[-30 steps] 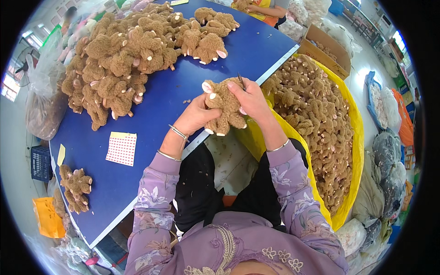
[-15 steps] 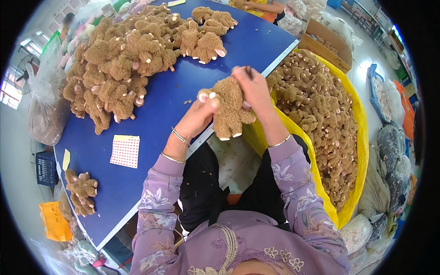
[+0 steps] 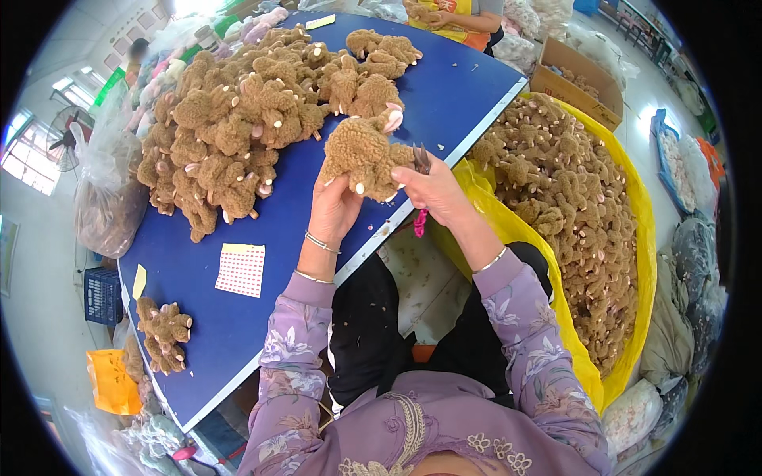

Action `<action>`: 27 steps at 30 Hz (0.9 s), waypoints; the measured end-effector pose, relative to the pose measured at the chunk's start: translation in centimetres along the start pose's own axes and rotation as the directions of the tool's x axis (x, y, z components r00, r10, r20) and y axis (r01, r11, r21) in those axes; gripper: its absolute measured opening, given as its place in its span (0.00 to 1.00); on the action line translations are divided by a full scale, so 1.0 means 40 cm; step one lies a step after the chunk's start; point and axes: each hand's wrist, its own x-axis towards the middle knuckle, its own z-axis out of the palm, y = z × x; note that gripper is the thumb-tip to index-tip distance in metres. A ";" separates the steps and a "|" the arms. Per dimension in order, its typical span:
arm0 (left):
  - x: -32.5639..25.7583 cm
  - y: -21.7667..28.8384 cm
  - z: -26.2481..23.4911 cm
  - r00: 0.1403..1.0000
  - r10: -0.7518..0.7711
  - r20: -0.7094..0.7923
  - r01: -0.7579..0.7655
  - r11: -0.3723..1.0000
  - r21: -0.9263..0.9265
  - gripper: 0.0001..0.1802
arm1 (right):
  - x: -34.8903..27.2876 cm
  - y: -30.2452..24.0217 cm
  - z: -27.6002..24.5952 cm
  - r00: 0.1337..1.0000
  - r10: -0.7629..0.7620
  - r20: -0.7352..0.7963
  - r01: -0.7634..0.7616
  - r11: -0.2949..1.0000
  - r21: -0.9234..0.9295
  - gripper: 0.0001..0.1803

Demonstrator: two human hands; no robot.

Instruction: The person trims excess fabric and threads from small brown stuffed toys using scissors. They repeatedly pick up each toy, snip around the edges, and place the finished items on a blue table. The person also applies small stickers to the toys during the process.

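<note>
Over the table's near edge, my left hand (image 3: pixel 334 208) is closed round a brown curly plush toy (image 3: pixel 361 155), holding it from below. A pale pink-lined ear sticks up at its upper right. My right hand (image 3: pixel 433 190) grips a pair of thread snips (image 3: pixel 421 159), blades pointing up, with a magenta wrapping hanging beneath the fist. Its thumb and fingers also meet a small limb at the toy's right side. Part of the snips is hidden in the palm.
A heap of similar plush toys (image 3: pixel 238 119) covers the far left of the blue table (image 3: pixel 317 230). Near its left edge lie a label sheet (image 3: pixel 240 270) and two toys (image 3: pixel 164 333). A yellow sack (image 3: pixel 645 262) full of toys stands at my right. Across the table is another person (image 3: pixel 468 22).
The plush toy has been turned and raised slightly, its ear now pointing up. Thread snips now show in my right hand. The whole view has shifted a little.
</note>
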 end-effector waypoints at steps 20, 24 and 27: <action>0.002 0.049 -0.002 0.994 0.000 -0.110 0.013 0.993 0.119 0.21 | 0.001 0.006 -0.017 0.970 -0.245 0.002 0.204 0.801 -0.563 0.23; 0.003 0.047 -0.007 0.996 -0.041 -0.085 0.054 0.988 0.148 0.21 | 0.001 -0.009 -0.013 0.950 -0.311 0.005 0.294 0.892 -0.343 0.26; -0.001 0.038 -0.011 0.993 -0.086 -0.081 0.103 0.968 0.231 0.19 | -0.003 -0.011 -0.002 0.963 -0.268 0.023 0.265 0.930 -0.256 0.20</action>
